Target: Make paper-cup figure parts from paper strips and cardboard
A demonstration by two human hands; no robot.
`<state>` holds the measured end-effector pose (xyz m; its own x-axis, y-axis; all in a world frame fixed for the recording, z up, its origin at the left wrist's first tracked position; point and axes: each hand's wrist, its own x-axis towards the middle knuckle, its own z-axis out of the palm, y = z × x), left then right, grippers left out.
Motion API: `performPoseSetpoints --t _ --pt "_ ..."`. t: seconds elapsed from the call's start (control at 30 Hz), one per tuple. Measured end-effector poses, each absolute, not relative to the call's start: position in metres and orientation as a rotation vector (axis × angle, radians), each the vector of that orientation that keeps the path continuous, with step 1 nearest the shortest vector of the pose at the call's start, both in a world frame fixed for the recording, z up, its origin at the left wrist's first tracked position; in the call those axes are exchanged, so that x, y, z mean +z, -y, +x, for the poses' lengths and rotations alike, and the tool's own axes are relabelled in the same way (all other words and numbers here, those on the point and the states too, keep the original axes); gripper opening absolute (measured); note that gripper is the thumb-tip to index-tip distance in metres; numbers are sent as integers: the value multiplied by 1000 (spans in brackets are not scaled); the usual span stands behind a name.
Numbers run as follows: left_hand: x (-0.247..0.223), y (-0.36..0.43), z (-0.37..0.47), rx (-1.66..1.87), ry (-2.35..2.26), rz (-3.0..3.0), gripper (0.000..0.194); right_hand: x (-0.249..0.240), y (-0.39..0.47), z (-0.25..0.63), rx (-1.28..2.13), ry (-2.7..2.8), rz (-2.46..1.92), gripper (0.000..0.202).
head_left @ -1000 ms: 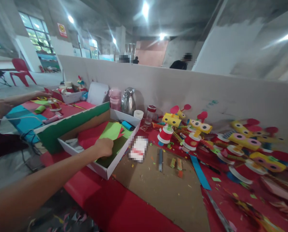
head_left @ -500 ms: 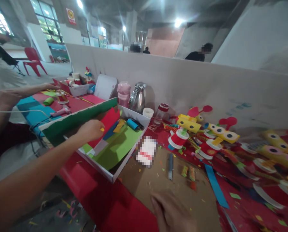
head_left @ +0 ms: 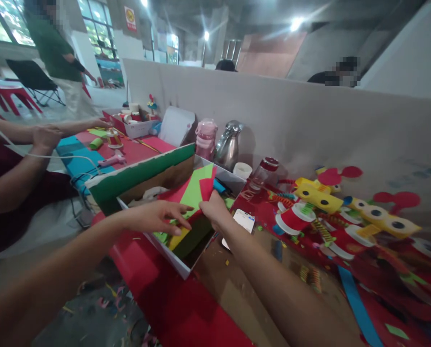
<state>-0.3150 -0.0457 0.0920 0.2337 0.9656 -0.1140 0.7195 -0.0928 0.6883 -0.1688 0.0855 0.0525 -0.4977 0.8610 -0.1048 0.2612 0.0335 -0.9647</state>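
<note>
My left hand (head_left: 166,217) reaches over the near side of a white box (head_left: 164,255), its fingers apart and holding nothing. At the box's right part my right hand (head_left: 215,211) pinches the edge of red and green paper sheets (head_left: 197,185), lifted and tilted above the other contents. Below my left fingers lies a yellow piece of paper (head_left: 179,236). A blue roll (head_left: 220,187) shows behind the raised sheets. The box's green flap (head_left: 143,173) stands up along its far left side.
A phone (head_left: 244,220) lies on brown cardboard (head_left: 222,289), right of the box. Paper-cup figures (head_left: 296,218) crowd the right side. Behind stand a glass jar (head_left: 264,173), a steel jug (head_left: 229,147) and a pink bottle (head_left: 205,140). A person's arm (head_left: 23,168) rests at left, near a glue gun (head_left: 114,159).
My right hand has moved from the cardboard into the box and grips the sheets. My left hand has let go of the red paper and opened. The view has shifted left.
</note>
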Motion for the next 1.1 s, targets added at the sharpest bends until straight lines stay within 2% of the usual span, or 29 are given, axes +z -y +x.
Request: performPoseSetpoints --t 0.1,0.2,0.33,0.4,0.47,0.6,0.7,0.8,0.97,1.1 --pt "88 38 -348 543 -1999 1665 46 56 -107 -149 1217 1903 -1255 54" --pt "74 23 -368 135 -2513 1444 54 66 -119 -133 1040 2015 -1281 53" --pt "58 6 -361 -116 -2421 1418 93 72 -113 -127 845 2165 -1286 56" --pt "60 1 -356 -208 -2392 1406 104 74 -107 -126 842 2178 -1284 62" --pt "66 0 -358 -212 -2385 1419 99 76 -103 -125 851 2188 -1294 69" --pt "84 12 -374 96 -2451 1430 60 80 -102 -122 888 2195 -1281 78" --pt "98 28 -381 380 -2638 1377 42 79 -103 -121 904 2179 -1247 82" --pt "115 41 -379 545 -2801 1378 40 80 -104 -121 859 2183 -1240 85" --pt "144 52 -367 770 -2925 1266 50 95 -101 -116 657 2213 -1240 88" --pt "157 53 -344 838 -2965 1457 42 99 -104 -116 570 2225 -1238 87"
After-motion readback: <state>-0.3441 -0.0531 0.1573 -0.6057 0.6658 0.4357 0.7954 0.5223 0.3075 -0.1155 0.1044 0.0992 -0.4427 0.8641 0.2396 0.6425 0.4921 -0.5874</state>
